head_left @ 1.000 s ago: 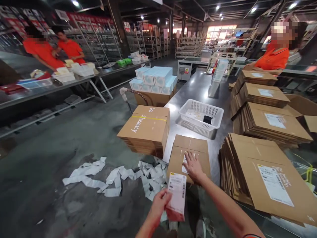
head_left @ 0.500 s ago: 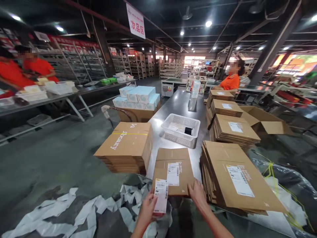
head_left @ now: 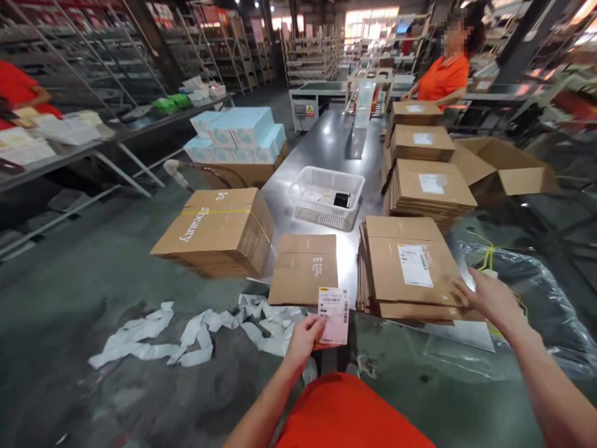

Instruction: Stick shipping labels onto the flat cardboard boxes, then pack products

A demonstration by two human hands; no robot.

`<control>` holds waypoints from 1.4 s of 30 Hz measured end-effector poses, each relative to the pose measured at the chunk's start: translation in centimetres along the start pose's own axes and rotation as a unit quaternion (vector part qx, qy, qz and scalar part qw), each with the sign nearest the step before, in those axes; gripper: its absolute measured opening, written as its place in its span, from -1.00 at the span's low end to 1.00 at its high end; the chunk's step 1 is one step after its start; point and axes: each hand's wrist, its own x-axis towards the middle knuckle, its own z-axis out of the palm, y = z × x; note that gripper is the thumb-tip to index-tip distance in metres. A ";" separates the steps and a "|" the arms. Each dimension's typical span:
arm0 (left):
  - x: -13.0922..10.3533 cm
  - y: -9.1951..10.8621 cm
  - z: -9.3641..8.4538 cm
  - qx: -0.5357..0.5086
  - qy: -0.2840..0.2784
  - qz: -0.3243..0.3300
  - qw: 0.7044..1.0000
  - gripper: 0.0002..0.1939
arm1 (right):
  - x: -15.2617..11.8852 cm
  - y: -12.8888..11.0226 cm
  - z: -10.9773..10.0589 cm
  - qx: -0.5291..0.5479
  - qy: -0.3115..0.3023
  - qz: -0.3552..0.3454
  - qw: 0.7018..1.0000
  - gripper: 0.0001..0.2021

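Flat smooth carton (head_left: 305,270), my left hand (head_left: 305,339), grip pinching rectangular paper label (head_left: 334,316) at its near edge, my right hand (head_left: 495,302), grip loosely open, by layered cardboard stack (head_left: 387,270) right of it.

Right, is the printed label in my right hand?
No, your left hand holds the printed label, while your right hand is at the edge of the carton stack.
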 end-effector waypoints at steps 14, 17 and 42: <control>-0.1 0.6 -2.8 -0.011 0.072 0.017 0.997 -0.55 | -6.7 -15.5 22.5 0.196 -0.410 -0.133 0.881 -0.52; 1.0 -0.4 -4.2 -0.035 0.153 0.011 0.988 -0.64 | -7.8 -15.4 23.5 0.268 -0.529 -0.062 0.803 -0.46; 3.9 -7.7 -13.5 0.001 0.096 -0.091 0.991 -0.54 | 0.7 -17.3 37.9 -0.056 -0.299 -0.189 0.933 -0.60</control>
